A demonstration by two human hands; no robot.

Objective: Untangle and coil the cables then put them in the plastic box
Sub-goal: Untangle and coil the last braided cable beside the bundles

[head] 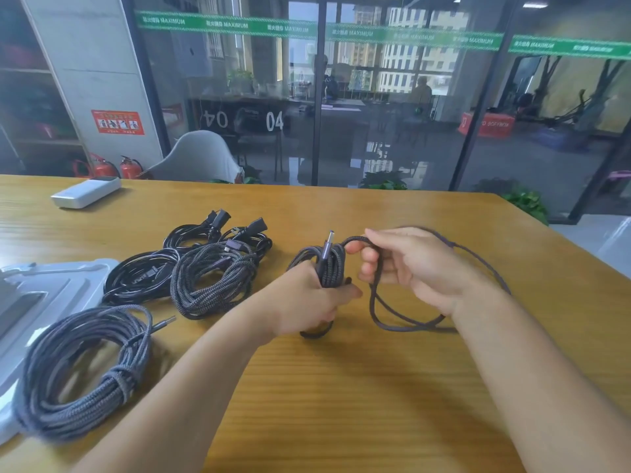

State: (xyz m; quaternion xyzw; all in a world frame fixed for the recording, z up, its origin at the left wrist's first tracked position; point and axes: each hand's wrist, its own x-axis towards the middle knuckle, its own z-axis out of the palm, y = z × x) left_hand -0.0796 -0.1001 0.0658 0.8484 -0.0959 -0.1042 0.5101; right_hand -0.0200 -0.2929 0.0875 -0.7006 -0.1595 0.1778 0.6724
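Wooden tabletop (341,387), seen from its near edge.

1. Braided grey cable coil (82,373), near left corner. Wound in a ring and bound with its own wrap; one metal plug end points toward the middle of the tabletop. Its left side lies against the plastic box.

2. Plastic box (51,285), clear, at the left edge, partly out of view.

3. Left hand (307,302), middle of the tabletop. Fingers curled tight around a bundle of the braided cable in hand (329,264); the gathered loops stand upright out of the fist, with a USB plug (328,242) sticking up above them.

4. Right hand (409,268), just right of the left hand. Thumb and curled fingers pinch the loose run of the same cable where it leaves the bundle. The free length (403,322) loops down onto the tabletop below the hand and passes round behind the wrist.

5. Second braided cable coil (211,281), left of centre, behind the hands, loosely wound.

6. Black cable coil (136,278), touching the braided one on its left, just beside the box.

7. Further black cables with plugs (218,227), behind those two, bunched together.

8. White power bank (87,192), far left corner, lying flat.

9. White chair (198,158), beyond the far edge.
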